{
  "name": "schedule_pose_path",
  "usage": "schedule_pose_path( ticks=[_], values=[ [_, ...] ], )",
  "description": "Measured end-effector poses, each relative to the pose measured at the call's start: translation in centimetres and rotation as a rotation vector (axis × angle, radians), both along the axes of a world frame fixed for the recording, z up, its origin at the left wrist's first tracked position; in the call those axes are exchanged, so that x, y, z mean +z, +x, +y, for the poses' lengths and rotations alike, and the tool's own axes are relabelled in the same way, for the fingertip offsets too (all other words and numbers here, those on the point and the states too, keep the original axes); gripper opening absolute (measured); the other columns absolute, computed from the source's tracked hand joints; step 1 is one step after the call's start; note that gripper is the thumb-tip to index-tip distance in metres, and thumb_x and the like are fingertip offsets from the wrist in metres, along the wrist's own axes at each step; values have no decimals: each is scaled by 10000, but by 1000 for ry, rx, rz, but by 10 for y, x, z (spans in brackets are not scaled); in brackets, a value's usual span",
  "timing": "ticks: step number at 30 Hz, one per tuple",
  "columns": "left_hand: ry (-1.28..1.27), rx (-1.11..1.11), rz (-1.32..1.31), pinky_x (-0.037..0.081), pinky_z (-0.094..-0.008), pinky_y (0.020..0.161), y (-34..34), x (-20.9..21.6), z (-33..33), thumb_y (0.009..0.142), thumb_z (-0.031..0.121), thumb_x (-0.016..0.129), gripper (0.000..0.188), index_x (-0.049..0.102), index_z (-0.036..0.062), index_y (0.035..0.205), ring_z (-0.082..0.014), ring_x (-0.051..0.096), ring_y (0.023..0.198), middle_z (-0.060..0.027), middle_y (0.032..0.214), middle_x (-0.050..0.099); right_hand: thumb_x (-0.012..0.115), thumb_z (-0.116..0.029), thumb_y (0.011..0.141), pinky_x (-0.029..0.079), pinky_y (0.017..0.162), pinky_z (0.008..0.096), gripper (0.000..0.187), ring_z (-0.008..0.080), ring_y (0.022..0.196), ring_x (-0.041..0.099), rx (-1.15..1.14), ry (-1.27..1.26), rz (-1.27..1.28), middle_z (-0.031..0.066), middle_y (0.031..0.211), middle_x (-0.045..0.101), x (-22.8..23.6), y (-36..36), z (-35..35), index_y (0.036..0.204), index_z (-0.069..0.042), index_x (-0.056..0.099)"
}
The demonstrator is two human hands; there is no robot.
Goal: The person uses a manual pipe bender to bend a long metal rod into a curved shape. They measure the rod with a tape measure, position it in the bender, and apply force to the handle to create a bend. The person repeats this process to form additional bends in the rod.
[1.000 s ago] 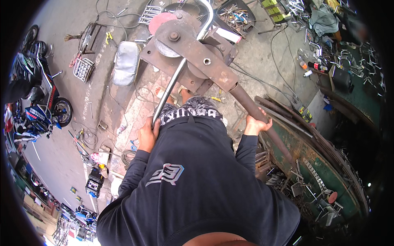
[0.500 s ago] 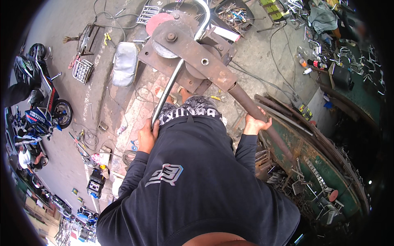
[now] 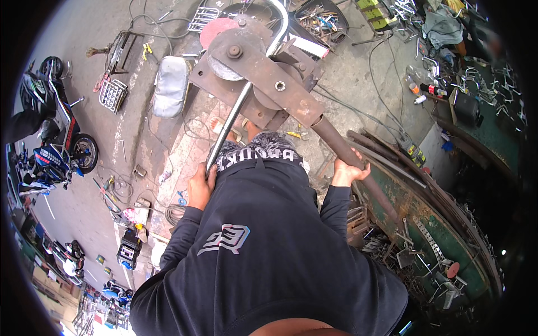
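A rusty steel pipe bender [image 3: 263, 78] stands in front of me, with a round roller [image 3: 224, 63] under its bolted arm. Through it runs a shiny metal tube [image 3: 234, 116], whose far part curves round in a hook shape. My left hand [image 3: 200, 186] is closed round the tube's near end, close to my waist. The bender's long brown pipe handle [image 3: 332, 139] slants toward my right side and past it. My right hand [image 3: 348, 169] grips this handle partway along, its fingers wrapped over the pipe.
A grey padded seat [image 3: 171, 87] lies left of the bender. Beyond it are a small metal rack [image 3: 114, 95] and cables. Motorcycles [image 3: 61, 123] stand at the left. A tray of tools [image 3: 319, 23] sits behind the bender. Steel lengths [image 3: 403, 168] and a cluttered green bench [image 3: 476, 241] fill the right.
Both hands keep their holds, and the bender and tube look nearly unmoved. In the street at lower left, a rider on a motorcycle has shifted down and to the right.
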State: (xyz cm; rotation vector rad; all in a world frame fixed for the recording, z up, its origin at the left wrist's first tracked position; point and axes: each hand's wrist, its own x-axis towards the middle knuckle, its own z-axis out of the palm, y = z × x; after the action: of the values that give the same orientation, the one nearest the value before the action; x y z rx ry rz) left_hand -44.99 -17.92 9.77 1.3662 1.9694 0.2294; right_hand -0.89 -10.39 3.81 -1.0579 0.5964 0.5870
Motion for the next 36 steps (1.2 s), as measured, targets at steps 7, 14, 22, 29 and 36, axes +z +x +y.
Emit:
schedule_pose_path(
  ticks=[7, 14, 22, 29, 36],
  values=[
    [10, 9, -15, 488, -527, 576, -1, -1, 0, 1005, 289, 655, 261, 594, 42, 1064, -484, 657, 681, -274, 742, 658, 548, -522, 826, 522, 815, 451, 449, 289, 758, 597, -24, 4, 22, 90, 725, 548, 2, 0, 1, 727, -93, 461],
    [-13, 15, -7, 485, -524, 571, -1, -3, -1, 1004, 301, 661, 273, 590, 39, 1034, -478, 653, 667, -271, 719, 650, 528, -515, 843, 522, 803, 451, 447, 293, 758, 594, -13, -10, 15, 88, 728, 541, 8, -6, 5, 729, -87, 466],
    [-39, 14, 7, 487, -525, 598, -1, -1, -1, 1007, 300, 653, 272, 580, 41, 1050, -479, 658, 674, -268, 722, 657, 566, -526, 821, 515, 819, 457, 457, 301, 767, 601, -2, 2, -9, 91, 747, 557, 6, -7, 4, 754, -82, 481],
    [-12, 2, 9, 491, -510, 584, -2, -1, 0, 1003, 301, 658, 269, 590, 44, 1048, -464, 661, 662, -254, 711, 658, 492, -527, 859, 519, 870, 509, 469, 320, 825, 620, 23, -9, -18, 99, 771, 585, 2, -3, 1, 726, -77, 489],
    [2, 18, -9, 490, -506, 570, -2, -3, -1, 1004, 300, 658, 265, 595, 47, 1054, -455, 659, 644, -239, 691, 655, 502, -544, 868, 512, 823, 458, 486, 299, 768, 596, 0, -17, -3, 113, 757, 561, 10, -10, 8, 770, -69, 468]
  ],
)
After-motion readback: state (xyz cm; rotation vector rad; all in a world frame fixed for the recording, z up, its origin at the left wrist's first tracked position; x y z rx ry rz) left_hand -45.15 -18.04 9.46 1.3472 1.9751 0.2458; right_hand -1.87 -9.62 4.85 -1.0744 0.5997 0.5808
